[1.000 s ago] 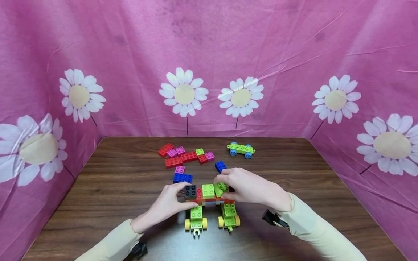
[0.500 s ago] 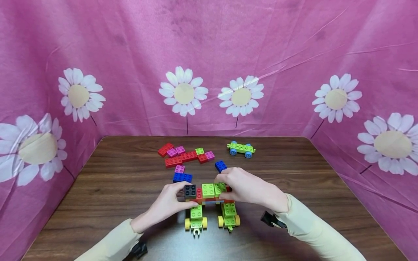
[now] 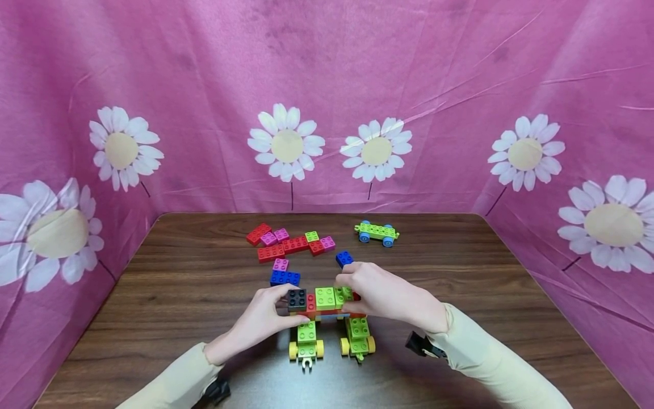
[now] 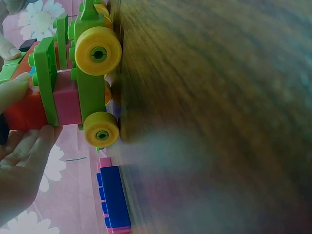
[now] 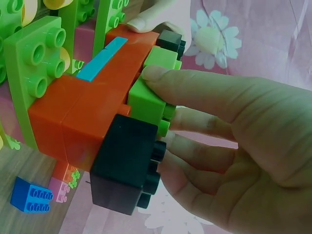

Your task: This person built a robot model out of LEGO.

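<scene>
Yellow-wheeled, studded brick model (image 3: 327, 312) stood near, red-beamed; left hand (image 3: 263, 315) gripped its left end, right hand (image 3: 380, 291) pinched a lime brick (image 5: 147, 100).

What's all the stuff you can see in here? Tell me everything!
Toy-brick build: one, multicoloured, table's near middle
Wheeled bases: two, lime with yellow wheels, under the build
Car base: one, lime with blue wheels, far, right of middle
Loose red bricks: four, red, far cluster
Loose pink bricks: four, pink, three in the far cluster, one nearer
Loose lime brick: one, lime, far cluster
Loose blue bricks: two, blue, behind the build
Table: one, brown, underneath
Cloth: one, pink, around the table
Daisies: six, white and yellow, on the cloth
Sleeves: two, cream, forearms
Left hand: one, bare, gripping the build
Right hand: one, bare, pinching a lime top brick
</scene>
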### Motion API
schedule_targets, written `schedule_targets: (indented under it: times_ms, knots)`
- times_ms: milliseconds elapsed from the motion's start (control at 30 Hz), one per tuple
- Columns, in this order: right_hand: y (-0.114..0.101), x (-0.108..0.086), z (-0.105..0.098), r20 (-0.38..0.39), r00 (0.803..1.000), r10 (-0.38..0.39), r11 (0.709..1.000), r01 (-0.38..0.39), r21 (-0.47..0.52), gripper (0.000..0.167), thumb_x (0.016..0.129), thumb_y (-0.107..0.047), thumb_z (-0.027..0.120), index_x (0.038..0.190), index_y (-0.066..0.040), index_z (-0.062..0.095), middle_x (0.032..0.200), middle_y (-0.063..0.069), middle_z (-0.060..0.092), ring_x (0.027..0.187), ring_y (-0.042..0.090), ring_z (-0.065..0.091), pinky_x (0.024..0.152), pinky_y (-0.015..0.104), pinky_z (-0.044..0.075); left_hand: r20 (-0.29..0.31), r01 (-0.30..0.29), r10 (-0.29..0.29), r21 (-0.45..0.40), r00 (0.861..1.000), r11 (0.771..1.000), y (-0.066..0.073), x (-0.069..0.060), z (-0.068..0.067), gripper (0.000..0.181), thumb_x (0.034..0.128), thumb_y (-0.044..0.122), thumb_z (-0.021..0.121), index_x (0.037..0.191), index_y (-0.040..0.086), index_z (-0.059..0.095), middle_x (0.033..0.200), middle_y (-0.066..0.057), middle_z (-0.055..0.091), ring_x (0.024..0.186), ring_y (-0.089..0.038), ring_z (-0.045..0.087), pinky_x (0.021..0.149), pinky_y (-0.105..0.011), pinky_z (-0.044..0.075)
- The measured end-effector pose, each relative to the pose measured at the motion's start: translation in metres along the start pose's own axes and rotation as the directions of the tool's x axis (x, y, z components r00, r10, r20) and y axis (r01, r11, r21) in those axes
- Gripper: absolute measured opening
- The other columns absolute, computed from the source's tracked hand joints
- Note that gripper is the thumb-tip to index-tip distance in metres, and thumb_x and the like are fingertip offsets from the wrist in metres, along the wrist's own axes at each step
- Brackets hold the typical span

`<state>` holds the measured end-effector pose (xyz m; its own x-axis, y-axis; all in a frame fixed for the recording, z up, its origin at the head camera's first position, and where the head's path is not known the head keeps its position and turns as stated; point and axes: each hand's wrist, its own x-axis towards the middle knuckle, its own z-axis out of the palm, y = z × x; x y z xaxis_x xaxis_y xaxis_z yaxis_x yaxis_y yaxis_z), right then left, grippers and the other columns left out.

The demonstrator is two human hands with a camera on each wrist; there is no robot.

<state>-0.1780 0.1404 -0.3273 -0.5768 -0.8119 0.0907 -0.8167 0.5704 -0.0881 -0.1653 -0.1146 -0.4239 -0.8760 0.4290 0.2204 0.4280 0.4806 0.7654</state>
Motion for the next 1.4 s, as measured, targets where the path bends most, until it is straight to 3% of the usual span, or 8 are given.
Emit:
schedule_targets:
  times_ms: [400, 733, 933, 1233, 1400]
  knots:
    - [0.002, 0.001, -0.001, -0.006, 1.0, -0.017, 0.999, 0.017, 0.03, 0.027, 0.077, -0.024, 0.086, 0.096, -0.009, 0.073, 0.087, 0.0, 0.066, 0.072, 0.004, 0.05, 0.064, 0.014, 0.047, 0.004, -0.009, 0.009, -0.007, 1.0, 1.0, 0.001, 0.0, 0.0, 0.041, 0.0799, 0.03, 0.083, 0.114, 0.013, 0.069, 0.103, -0.001, 0.075, 0.092, -0.012, 0.071, 0.081, -0.023, 0.057]
    - [-0.005, 0.004, -0.003, 0.006, 1.0, 0.007, 1.0, -0.007, -0.021, 0.024, 0.075, -0.025, 0.087, 0.087, -0.011, 0.072, 0.075, -0.004, 0.058, 0.067, 0.003, 0.045, 0.06, 0.013, 0.044, -0.004, 0.009, -0.009, 0.027, 1.0, 1.0, 0.0, 0.0, 0.001, 0.045, 0.0792, 0.033, 0.083, 0.115, 0.01, 0.069, 0.105, -0.002, 0.076, 0.094, -0.015, 0.071, 0.081, -0.025, 0.057]
    - [-0.009, 0.005, -0.005, 0.02, 1.0, 0.023, 0.999, -0.022, -0.045, 0.025, 0.074, -0.025, 0.088, 0.088, -0.011, 0.073, 0.074, -0.005, 0.058, 0.067, 0.003, 0.046, 0.062, 0.014, 0.045, 0.01, 0.011, -0.011, -0.002, 1.0, 1.0, 0.0, 0.0, 0.0, 0.041, 0.08, 0.032, 0.082, 0.114, 0.012, 0.069, 0.104, -0.001, 0.075, 0.094, -0.013, 0.071, 0.082, -0.024, 0.057]
    - [-0.003, 0.002, -0.001, -0.018, 1.0, 0.007, 1.0, -0.007, -0.021, 0.028, 0.076, -0.027, 0.086, 0.093, -0.011, 0.072, 0.081, -0.003, 0.064, 0.069, 0.004, 0.049, 0.062, 0.015, 0.047, 0.006, 0.003, -0.003, -0.015, 1.0, 1.0, -0.001, 0.001, -0.001, 0.041, 0.0801, 0.032, 0.082, 0.114, 0.013, 0.069, 0.104, 0.0, 0.075, 0.094, -0.012, 0.071, 0.082, -0.023, 0.057]
    - [0.002, -0.002, -0.001, 0.011, 1.0, 0.021, 0.997, -0.022, 0.078, 0.029, 0.083, -0.026, 0.081, 0.104, -0.009, 0.071, 0.09, 0.0, 0.069, 0.067, 0.0, 0.047, 0.061, 0.013, 0.044, 0.0, -0.006, 0.006, -0.004, 1.0, 1.0, -0.001, 0.002, 0.0, 0.04, 0.0797, 0.031, 0.083, 0.113, 0.013, 0.069, 0.103, 0.0, 0.075, 0.093, -0.011, 0.07, 0.082, -0.024, 0.057]
